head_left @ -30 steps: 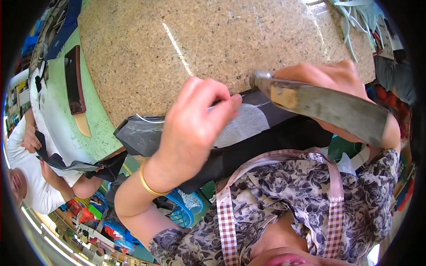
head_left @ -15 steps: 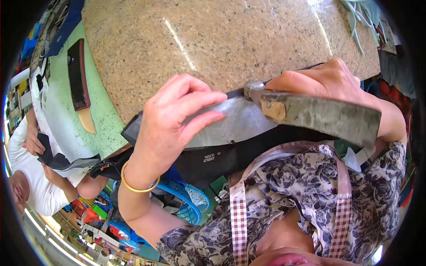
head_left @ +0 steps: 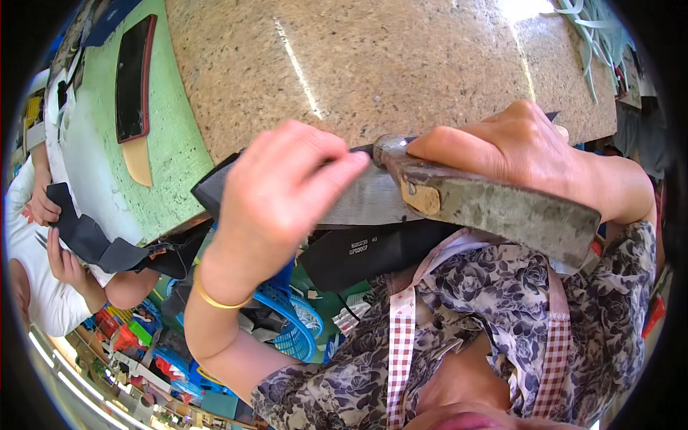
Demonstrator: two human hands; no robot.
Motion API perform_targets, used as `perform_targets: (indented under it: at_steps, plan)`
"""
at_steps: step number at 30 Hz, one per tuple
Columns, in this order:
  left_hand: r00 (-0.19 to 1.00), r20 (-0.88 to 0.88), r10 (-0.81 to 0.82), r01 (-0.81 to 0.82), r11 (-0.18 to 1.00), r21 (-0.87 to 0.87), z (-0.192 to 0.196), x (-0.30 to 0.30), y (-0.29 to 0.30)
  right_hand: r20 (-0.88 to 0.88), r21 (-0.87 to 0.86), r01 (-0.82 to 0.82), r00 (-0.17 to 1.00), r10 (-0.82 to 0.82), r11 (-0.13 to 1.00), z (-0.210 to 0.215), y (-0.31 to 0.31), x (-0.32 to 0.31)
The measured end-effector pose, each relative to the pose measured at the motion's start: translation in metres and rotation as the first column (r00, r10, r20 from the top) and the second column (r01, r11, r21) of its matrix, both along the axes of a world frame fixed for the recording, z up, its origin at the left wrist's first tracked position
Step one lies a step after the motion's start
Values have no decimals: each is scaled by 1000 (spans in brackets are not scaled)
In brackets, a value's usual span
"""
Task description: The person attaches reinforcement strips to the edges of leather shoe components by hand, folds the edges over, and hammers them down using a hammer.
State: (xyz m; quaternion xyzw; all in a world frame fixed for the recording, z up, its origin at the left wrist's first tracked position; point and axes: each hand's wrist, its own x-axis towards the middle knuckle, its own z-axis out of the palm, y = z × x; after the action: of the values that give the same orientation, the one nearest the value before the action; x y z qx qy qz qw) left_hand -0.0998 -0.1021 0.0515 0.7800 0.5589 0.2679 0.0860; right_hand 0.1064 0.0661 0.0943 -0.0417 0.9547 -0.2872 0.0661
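Note:
Across the front edge of the stone slab lies a long black piece with a grey face, its dark edge turned upward. My right hand is wrapped round a hammer with a long, broad grey metal head. The hammer's rounded face rests at or just above the dark edge, and a wooden handle end shows in its side. Just left of that face, my left hand is closed, thumb and finger together, and slightly blurred. Whether it grips the edge cannot be made out. A black flap with white print hangs below.
The speckled stone slab lies on a green tabletop. A knife-shaped tool sits at left, pale strips at far right. Below is a blue basket. At far left another person's hands hold black material.
The hammer has shifted slightly left along the black edge with my right hand. My left thumb and finger have come together. The other person's black piece has been raised.

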Motion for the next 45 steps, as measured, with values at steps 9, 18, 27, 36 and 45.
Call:
perform_targets:
  at_steps: [9, 18, 27, 36, 45]
  plan:
    - [998, 30, -62, 66, 983, -170, 16, -17, 19, 5, 20, -8, 1000, 8, 1000, 6, 2, -9]
    - [987, 143, 70, -61, 996, -65, -14, 44, 33, 99, -457, 390, 916, -390, 800, -19, 18, 51]
    - [987, 99, -127, 135, 987, -83, 2, 20, 31, 122, -61, 127, 985, -119, 990, 8, 16, 22]
    - [992, 60, -109, 108, 994, 21, -9, 8, 15, 104, -62, 54, 993, -47, 997, -3, 15, 11]
    - [966, 208, 151, -137, 987, -79, -15, 17, -7, 103, -137, 51, 994, -37, 989, -5, 8, 1]
